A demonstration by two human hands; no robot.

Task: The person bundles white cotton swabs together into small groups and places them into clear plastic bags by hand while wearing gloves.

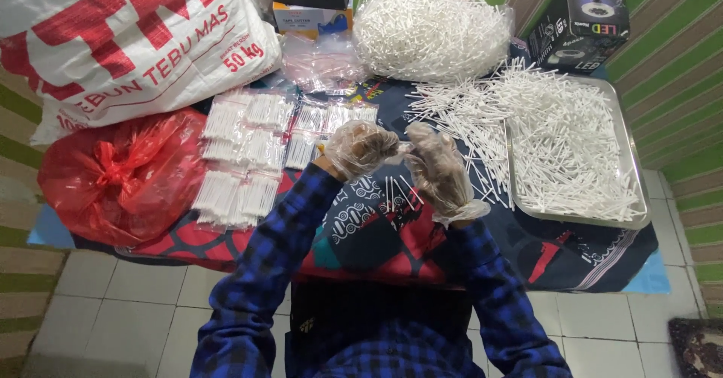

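A small clear plastic packet (404,150) is pinched between a worker's gloved left hand (360,148) and right hand (437,171), fingertips closed on its edges above the patterned cloth (376,227). Best kept taut and level. Both forearms rise, wrists bent inward. Filled packets (245,152) lie left of the grip, a steel tray (636,190) of white sticks (572,137) right.

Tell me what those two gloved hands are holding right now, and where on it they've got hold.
The left hand and right hand meet over a small clear plastic bag, each pinching an edge. The exact grip is too blurred to tell.
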